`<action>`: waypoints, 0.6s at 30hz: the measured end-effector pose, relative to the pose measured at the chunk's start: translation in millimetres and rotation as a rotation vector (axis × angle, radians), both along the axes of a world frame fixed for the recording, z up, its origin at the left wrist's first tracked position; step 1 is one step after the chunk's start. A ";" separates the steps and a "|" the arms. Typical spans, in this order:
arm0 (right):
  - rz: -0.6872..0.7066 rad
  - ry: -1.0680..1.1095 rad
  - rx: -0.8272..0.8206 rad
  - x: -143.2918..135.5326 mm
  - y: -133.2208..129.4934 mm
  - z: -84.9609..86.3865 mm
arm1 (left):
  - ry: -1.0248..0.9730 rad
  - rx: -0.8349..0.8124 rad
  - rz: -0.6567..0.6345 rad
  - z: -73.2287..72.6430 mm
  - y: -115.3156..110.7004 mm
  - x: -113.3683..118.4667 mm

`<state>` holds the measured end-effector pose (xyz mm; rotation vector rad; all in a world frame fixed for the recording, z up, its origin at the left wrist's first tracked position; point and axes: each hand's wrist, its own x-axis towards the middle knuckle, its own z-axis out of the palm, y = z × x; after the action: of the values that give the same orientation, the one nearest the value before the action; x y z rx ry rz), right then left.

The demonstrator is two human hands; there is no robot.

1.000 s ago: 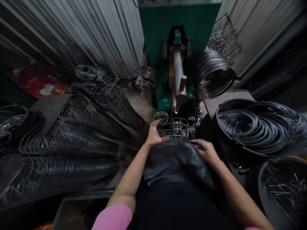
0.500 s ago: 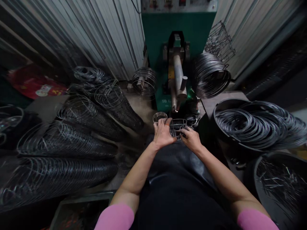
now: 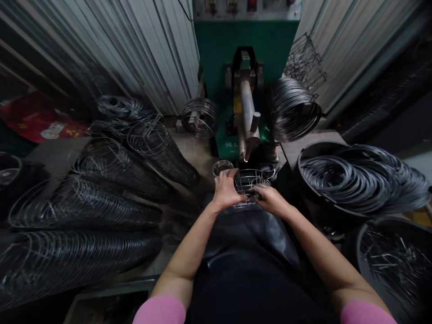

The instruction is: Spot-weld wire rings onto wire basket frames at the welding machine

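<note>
1. The wire basket [image 3: 251, 179] is in front of the person, just above the lap of the dark apron [image 3: 249, 238] and below the lower end of the steel arm [image 3: 247, 96] on the green machine [image 3: 212, 49].
2. The left hand [image 3: 225, 191] grasps the basket's left side: its fingers are bent over the rim and the thumb reaches along the near side.
3. The right hand [image 3: 268, 198] is at the near right part of the basket, fingers curled together close to the left thumb – whether they pinch a wire or another small piece, I cannot tell.
4. A round metal dish [image 3: 222, 167] is just beyond the left hand.
5. Wire coils flank the machine: a smaller left coil [image 3: 200, 118] and a larger right coil [image 3: 293, 110], with wire frames [image 3: 305, 63] behind the larger one.
6. To the right, a black tub [image 3: 317, 150] holds a heap of wire rings [image 3: 337, 175]; nearer the person, a second tub [image 3: 362, 270] holds loose short wire pieces [image 3: 393, 261].
7. To the left, long rows of nested wire rounds [image 3: 84, 249] lie side by side – a red bag [image 3: 37, 119] is beyond them, near the corrugated metal wall [image 3: 148, 49].
</note>
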<state>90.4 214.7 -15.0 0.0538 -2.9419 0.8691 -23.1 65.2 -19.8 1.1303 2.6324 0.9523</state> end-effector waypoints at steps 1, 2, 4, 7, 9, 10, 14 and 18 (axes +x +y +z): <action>-0.010 -0.007 0.030 -2.3 0.4 0.2 | 0.000 -0.004 -0.006 0.5 1.5 -2.1; -0.019 -0.007 0.055 -4.8 0.7 0.0 | 0.001 -0.009 -0.013 0.8 3.0 -4.3; -0.030 0.008 0.096 -9.8 1.8 -1.3 | 0.001 -0.020 -0.025 1.3 5.7 -9.4; -0.025 0.058 0.115 -16.1 4.5 -3.3 | -0.001 -0.026 -0.042 2.4 8.8 -18.1; -0.023 0.102 0.101 -19.9 6.8 -4.3 | 0.004 -0.026 -0.049 3.7 10.8 -24.2; -0.023 0.120 0.093 -22.1 8.1 -4.6 | 0.009 -0.027 -0.050 4.5 12.0 -27.3; -0.040 0.154 0.107 -35.8 14.7 -5.0 | 0.026 -0.034 -0.032 7.7 19.4 -39.9; -0.062 0.154 0.132 -50.9 21.7 -2.3 | 0.004 -0.050 0.021 9.0 27.1 -50.2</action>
<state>39.5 236.4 -17.3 0.0353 -2.8361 0.6320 -73.4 92.2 -10.8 1.0969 2.6607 0.8828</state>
